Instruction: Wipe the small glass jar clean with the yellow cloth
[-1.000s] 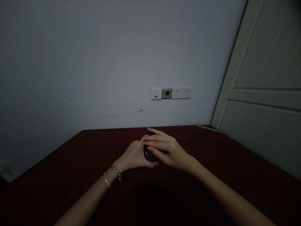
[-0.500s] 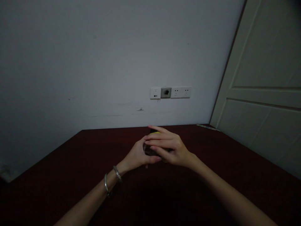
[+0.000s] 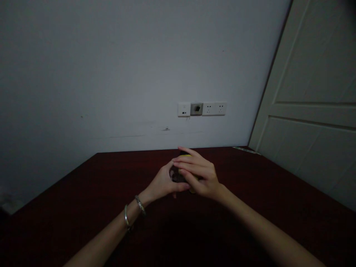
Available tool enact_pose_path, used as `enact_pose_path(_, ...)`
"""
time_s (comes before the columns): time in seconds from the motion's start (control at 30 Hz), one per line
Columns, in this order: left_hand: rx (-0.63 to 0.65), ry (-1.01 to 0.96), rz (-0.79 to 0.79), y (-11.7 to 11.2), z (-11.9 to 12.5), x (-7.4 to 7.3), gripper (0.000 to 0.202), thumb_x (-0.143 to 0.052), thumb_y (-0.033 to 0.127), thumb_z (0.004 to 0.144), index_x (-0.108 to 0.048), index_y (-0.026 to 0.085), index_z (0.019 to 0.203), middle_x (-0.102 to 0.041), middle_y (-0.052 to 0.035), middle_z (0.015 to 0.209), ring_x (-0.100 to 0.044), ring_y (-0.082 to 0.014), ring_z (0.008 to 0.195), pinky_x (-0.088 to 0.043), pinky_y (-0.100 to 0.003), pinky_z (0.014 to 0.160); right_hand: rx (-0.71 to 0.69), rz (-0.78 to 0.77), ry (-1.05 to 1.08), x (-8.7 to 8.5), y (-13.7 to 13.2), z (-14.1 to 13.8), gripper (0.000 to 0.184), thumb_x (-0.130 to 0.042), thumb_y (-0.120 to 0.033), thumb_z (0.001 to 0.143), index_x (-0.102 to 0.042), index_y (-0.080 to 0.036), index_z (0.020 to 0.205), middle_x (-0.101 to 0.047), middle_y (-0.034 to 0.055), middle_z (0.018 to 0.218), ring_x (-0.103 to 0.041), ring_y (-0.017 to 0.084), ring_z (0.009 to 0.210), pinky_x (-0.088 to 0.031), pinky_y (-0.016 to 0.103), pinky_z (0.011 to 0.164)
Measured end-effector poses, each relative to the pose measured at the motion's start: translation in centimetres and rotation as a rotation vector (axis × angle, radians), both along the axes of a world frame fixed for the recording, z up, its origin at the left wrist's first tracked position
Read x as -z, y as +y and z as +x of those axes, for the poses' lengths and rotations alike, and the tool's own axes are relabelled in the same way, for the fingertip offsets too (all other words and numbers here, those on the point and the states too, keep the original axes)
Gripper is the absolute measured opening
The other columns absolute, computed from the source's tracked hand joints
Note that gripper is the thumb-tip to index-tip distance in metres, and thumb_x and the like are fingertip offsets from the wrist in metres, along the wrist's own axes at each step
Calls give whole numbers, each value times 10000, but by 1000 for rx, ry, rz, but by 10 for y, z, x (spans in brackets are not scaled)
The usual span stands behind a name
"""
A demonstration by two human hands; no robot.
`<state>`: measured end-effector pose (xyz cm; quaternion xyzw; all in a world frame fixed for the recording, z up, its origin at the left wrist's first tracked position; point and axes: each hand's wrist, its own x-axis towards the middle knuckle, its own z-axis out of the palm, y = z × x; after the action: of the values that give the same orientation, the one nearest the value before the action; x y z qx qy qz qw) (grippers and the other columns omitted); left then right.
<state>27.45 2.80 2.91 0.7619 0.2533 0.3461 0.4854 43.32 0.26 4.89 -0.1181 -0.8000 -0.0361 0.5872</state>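
Both of my hands are cupped round a small dark object [image 3: 176,175] with a bit of yellow at its top, held just above the dark red table [image 3: 83,207]. My left hand [image 3: 162,183] grips it from the left, thumb underneath, with two silver bracelets on the wrist. From the right, my right hand [image 3: 198,174] wraps its fingers over the top and front. Most of the object is hidden by the fingers, and the room is dim.
A white wall stands behind the table with a row of sockets [image 3: 202,109]. A pale panelled door [image 3: 314,111] is at the right. A thin light strip [image 3: 246,150] lies at the table's far right corner.
Both hands have lifted slightly and drawn a little closer together round the object; the right fingers have shifted over its top.
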Motion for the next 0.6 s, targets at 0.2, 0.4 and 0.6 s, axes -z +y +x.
enact_pose_path(0.2, -21, 16, 50, -2, -1, -4, 579, -768, 357, 638, -490, 130, 1092, -591, -13, 754, -550, -113, 523, -464, -225, 429, -34, -22, 31, 3, 2, 0, 346, -566, -95, 809, -670, -251, 1101, -726, 43, 1022, -666, 218, 983, -449, 545, 1001)
enact_pose_path(0.4, -2, -40, 138, -3, -1, -5, 786, -826, 324, 560, -440, 159, 1225, -615, -90, 1053, -595, -245, 963, -503, -381, 826, -1, -398, 266, 1, 4, -2, 233, -527, -173, 873, -726, -246, 971, -730, 43, 1013, -641, 232, 1058, -499, 484, 955)
enact_pose_path(0.6, 45, -86, -53, -6, 3, -3, 750, -810, 370, 586, -428, 160, 1196, -587, -7, 800, -553, -113, 547, -479, -223, 436, -19, -70, 165, -1, -3, -2, 381, -548, -58, 810, -670, -265, 1106, -718, 39, 1047, -658, 223, 1007, -462, 535, 991)
